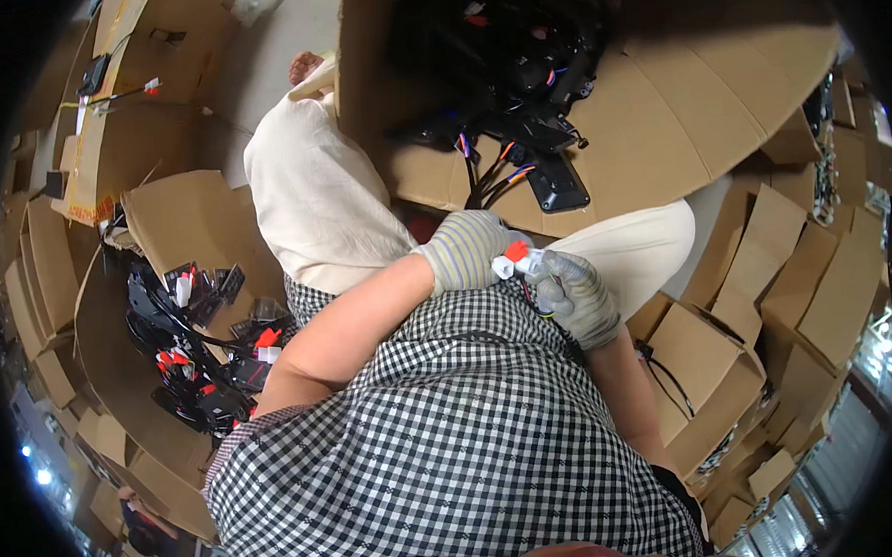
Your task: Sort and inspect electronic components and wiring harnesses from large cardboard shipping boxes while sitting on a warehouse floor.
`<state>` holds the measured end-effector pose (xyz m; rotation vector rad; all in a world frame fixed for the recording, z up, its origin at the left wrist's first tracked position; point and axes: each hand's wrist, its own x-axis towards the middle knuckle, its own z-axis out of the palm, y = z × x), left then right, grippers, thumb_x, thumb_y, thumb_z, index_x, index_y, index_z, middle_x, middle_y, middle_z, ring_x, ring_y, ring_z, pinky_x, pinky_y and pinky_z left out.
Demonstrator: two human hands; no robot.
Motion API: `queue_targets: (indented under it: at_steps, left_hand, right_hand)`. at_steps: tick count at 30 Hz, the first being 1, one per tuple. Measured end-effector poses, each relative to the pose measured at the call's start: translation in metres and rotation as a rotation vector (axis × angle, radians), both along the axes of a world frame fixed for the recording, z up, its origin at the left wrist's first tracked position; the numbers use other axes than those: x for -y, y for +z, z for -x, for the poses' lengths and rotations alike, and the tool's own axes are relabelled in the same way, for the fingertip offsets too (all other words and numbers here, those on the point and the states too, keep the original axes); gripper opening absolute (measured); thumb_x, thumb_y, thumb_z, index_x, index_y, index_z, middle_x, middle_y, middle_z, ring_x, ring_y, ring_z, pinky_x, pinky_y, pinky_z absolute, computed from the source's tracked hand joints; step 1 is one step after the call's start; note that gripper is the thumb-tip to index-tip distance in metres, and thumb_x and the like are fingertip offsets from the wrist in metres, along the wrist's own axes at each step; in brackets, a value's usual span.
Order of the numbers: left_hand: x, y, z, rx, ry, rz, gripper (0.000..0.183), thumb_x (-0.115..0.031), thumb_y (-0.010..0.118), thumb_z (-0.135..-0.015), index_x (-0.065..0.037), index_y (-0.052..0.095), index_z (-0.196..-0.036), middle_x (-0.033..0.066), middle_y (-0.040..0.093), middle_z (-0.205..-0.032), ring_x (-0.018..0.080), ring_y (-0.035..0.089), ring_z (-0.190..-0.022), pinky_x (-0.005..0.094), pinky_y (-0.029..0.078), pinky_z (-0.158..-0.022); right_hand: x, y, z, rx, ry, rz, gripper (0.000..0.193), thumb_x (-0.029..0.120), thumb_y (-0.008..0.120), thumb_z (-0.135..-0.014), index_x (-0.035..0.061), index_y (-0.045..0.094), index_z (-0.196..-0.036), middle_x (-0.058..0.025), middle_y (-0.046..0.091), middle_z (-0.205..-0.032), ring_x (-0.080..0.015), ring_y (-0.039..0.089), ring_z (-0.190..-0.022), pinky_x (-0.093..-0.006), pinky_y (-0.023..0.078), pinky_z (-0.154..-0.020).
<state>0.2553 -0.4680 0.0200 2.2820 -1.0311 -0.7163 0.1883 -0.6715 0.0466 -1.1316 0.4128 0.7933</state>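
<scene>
Both my hands wear striped grey work gloves and meet over my lap. My left hand (pixel 465 252) is closed, its fingertips against a small cluster of white and red plug connectors (pixel 512 260). My right hand (pixel 576 296) pinches the same cluster from the other side, with thin wires hanging below it. Just beyond my left hand, black cables (pixel 476 191) with orange and blue wire ends run to a flat black plastic part (pixel 559 182). That part lies on the flap of a large open carton (pixel 676 123). Where the cables pass behind my glove is hidden.
More black parts (pixel 517 65) fill the shadowed inside of the large carton. At left, an open carton (pixel 115 373) holds black parts with red and white connectors (pixel 179 361). Several cardboard boxes (pixel 699 353) crowd the right side. Another person (pixel 148 529) is at the far lower left.
</scene>
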Motion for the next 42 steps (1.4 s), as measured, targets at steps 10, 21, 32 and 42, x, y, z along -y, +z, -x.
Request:
queue_targets:
  at_steps: [10,21,32,42]
  left_hand:
    - [0.006,-0.025,0.001,-0.761,0.186,0.362,0.023,-0.028,0.071,-0.08,-0.008,0.065,-0.09,0.0047,0.065,-0.074,0.0117,0.059,-0.066,0.0276,0.049,-0.062]
    - [-0.011,-0.015,-0.019,-0.227,0.284,0.297,0.029,-0.035,0.053,-0.088,-0.01,0.062,-0.1,0.0129,0.063,-0.08,0.0322,0.061,-0.073,0.0397,0.048,-0.066]
    - [-0.142,0.133,0.012,0.38,0.846,1.251,0.039,-0.041,0.059,-0.085,-0.003,0.057,-0.082,0.0025,0.049,-0.068,0.0173,0.052,-0.074,0.0361,0.044,-0.077]
    - [-0.194,0.229,0.071,0.292,-0.343,1.944,0.004,-0.022,0.063,-0.078,-0.02,0.059,-0.077,-0.0041,0.055,-0.061,0.0082,0.05,-0.058,0.023,0.033,-0.054]
  right_hand:
    - [-0.011,0.024,-0.03,-0.033,0.082,0.174,0.035,0.039,0.054,-0.089,0.0069,0.055,-0.076,0.0054,0.04,-0.054,-0.0037,0.032,-0.046,-0.0191,0.024,-0.043]
    - [-0.001,0.014,-0.028,0.356,-0.083,0.354,0.033,0.036,0.053,-0.092,0.0056,0.057,-0.08,0.0061,0.04,-0.056,-0.0031,0.032,-0.045,-0.0193,0.021,-0.042]
    - [-0.02,-0.013,-0.032,0.177,-0.422,0.165,0.04,0.039,0.063,-0.086,-0.0004,0.063,-0.087,0.0039,0.046,-0.057,-0.0025,0.037,-0.046,-0.0164,0.026,-0.042]
    - [-0.032,-0.017,-0.028,0.176,-0.298,0.166,0.042,0.045,0.066,-0.082,0.003,0.064,-0.08,0.004,0.048,-0.055,-0.0025,0.037,-0.044,-0.017,0.028,-0.043]
